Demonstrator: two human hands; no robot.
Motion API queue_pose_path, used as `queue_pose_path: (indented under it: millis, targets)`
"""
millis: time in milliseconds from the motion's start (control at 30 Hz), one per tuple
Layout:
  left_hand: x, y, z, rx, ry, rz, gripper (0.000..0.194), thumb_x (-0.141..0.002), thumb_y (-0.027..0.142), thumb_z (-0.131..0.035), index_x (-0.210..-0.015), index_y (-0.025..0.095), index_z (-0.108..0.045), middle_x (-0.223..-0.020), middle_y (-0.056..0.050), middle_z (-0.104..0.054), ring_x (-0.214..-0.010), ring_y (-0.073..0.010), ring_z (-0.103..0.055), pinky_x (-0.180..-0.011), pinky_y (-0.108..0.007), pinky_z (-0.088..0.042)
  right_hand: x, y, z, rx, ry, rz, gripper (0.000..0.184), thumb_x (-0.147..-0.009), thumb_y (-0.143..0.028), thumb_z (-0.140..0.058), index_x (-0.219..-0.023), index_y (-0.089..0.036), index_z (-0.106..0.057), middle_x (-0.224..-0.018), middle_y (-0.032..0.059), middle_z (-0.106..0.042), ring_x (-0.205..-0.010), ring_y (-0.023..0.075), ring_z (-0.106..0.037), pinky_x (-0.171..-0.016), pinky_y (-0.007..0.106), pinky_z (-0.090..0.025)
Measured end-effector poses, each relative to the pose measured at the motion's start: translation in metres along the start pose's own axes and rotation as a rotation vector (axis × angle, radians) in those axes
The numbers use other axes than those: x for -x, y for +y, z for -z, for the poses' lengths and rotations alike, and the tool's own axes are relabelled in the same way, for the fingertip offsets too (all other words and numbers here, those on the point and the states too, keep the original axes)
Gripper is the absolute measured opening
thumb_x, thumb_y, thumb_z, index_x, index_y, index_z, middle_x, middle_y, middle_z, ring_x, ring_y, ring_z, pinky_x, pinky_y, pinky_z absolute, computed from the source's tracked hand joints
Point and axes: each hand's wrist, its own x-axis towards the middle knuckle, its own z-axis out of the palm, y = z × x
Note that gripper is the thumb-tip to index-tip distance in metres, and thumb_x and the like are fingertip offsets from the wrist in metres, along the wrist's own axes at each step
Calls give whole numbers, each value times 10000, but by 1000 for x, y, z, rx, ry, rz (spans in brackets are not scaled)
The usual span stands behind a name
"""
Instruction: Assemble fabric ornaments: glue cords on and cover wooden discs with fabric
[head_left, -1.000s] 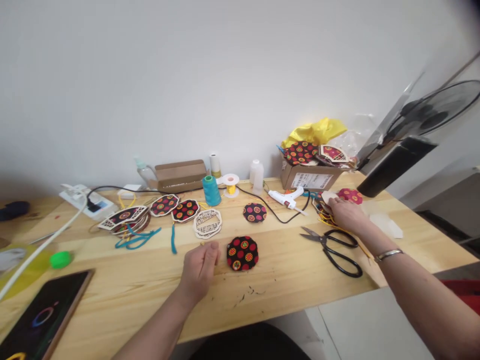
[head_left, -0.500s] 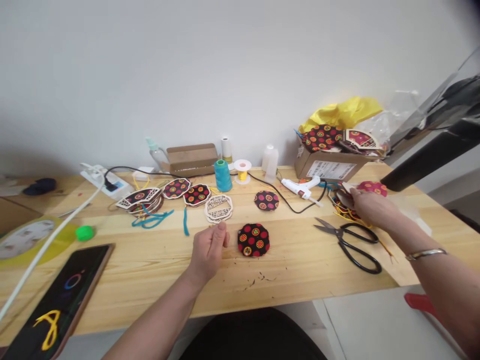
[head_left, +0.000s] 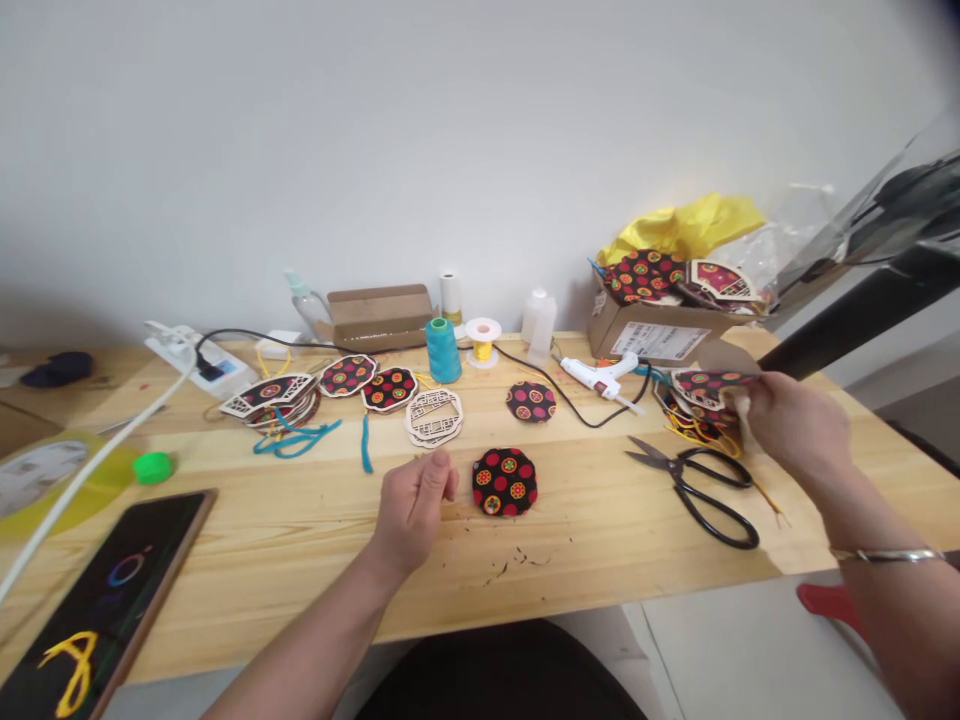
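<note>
My right hand (head_left: 787, 425) is at the right of the wooden table (head_left: 300, 540), closed on a fan-shaped piece with patterned fabric (head_left: 709, 380), lifted above a pile of similar pieces with yellow cords (head_left: 690, 415). My left hand (head_left: 412, 505) hovers loosely curled over the table near the middle, holding nothing I can see, just left of a black floral fabric octagon (head_left: 505, 481). Black scissors (head_left: 701, 485) lie in front of the pile.
A wooden cut-out stack (head_left: 434, 416), teal thread spool (head_left: 442, 350), glue gun (head_left: 604, 375), cardboard box of pieces (head_left: 660, 335), second fabric disc (head_left: 531, 401), more fan pieces (head_left: 274, 395), power strip (head_left: 199, 362), phone (head_left: 97, 610) and green cap (head_left: 153, 467) lie on the table.
My right hand has lifted a fan-shaped piece off the pile and drawn it slightly towards me. My left hand has stayed by the octagon; the view shifted left.
</note>
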Motion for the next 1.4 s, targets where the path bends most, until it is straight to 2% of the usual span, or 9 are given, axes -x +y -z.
queue_pose_path:
  millis: [167,267,367,533,700,833,967,1133,1400]
  targets:
    - [-2,4,0,241,-125,141,426,-908,493,-443,-745,145,-627,-671,-38,-641,-469,-81,-457,-463,-226,-336,35,-27,6,-588,-29,54,353,-940,-289,-289,-998,-182,-621,-830,107,-697,-639,173,-600,-569,267,-421]
    - [-5,9,-2,403,-217,267,429,-867,534,-500,-949,134,-633,-871,-104,-704,-437,-76,-523,-401,-204,-302,62,-67,-1,-1382,-407,164,346,-793,-502,-565,-741,-166,-626,-644,69,-660,-510,131,-502,-506,255,-382]
    - [-7,10,-2,513,-324,357,497,-827,561,-550,-1076,134,-599,-948,-143,-704,-433,-97,-576,-350,-187,-250,86,-107,-3,-1582,-661,255,380,-736,-534,-645,-669,-162,-598,-561,32,-625,-470,90,-434,-479,229,-328]
    - [-7,8,-1,586,-446,388,592,-733,503,-700,-1190,164,-535,-582,12,-621,-349,-77,-513,-329,-156,-208,112,-145,3,-1550,-799,388,351,-790,-493,-609,-687,-158,-616,-577,1,-603,-515,91,-452,-508,227,-335]
    - [-8,9,-2,530,-364,404,335,-779,434,-666,-939,149,-596,-662,4,-640,-348,-42,-499,-353,-148,-276,116,-155,4,-1559,-839,435,354,-832,-490,-563,-833,-152,-667,-692,26,-658,-582,112,-523,-525,236,-379]
    - [-6,9,-3,466,-404,371,292,-792,391,-657,-945,146,-609,-579,39,-594,-341,-35,-479,-362,-141,-265,111,-160,-1,-1609,-614,298,423,-703,-460,-706,-1003,-164,-665,-825,54,-699,-684,149,-598,-610,275,-470]
    - [-5,11,-3,458,-457,386,322,-791,376,-662,-1012,146,-620,-475,76,-518,-331,-44,-473,-360,-140,-232,109,-162,-5,-1533,-374,275,265,-713,-431,-679,-755,-171,-697,-696,44,-691,-610,154,-578,-585,290,-477]
    - [-8,12,-1,494,-418,428,377,-753,427,-680,-971,127,-616,-474,51,-557,-316,-56,-473,-342,-150,-216,89,-138,-7,-1318,-54,221,267,-753,-430,-603,-703,-175,-667,-596,18,-642,-521,137,-520,-506,259,-415]
    - [-10,12,0,514,-332,478,351,-744,462,-671,-862,142,-587,-451,42,-560,-318,-69,-490,-334,-136,-234,59,-78,-21,-585,-143,321,232,-806,-312,-528,-824,-190,-724,-748,69,-715,-650,226,-645,-571,314,-450]
